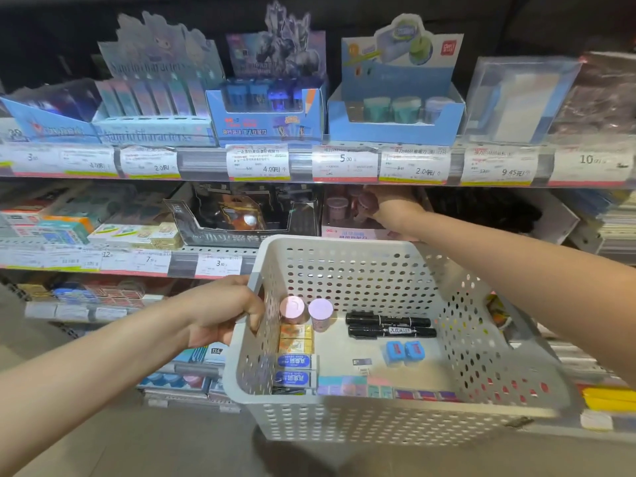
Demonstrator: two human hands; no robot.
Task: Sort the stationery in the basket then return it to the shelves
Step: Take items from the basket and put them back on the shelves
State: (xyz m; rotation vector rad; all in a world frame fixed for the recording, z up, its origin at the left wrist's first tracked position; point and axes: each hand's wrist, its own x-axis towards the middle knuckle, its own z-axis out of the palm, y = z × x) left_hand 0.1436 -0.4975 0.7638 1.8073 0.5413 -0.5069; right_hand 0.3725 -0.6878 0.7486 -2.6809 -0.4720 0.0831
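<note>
My left hand [225,309] grips the left rim of a white perforated basket [378,421] held in front of the shelves. Inside lie two pink round sharpeners [306,313], two black markers [390,327], two blue sharpeners [404,352], yellow and blue erasers [296,352], and several small flat packs along the near wall. My right hand [392,206] reaches into a pink display box [354,232] on the middle shelf and holds a pink round sharpener [366,201] there, beside others of the same kind.
The top shelf [309,163] carries blue display boxes of sharpeners with price tags below. A black display box [241,215] stands left of the pink one. Erasers fill the middle shelf's left side. Lower shelves hold more stationery; the floor lies below.
</note>
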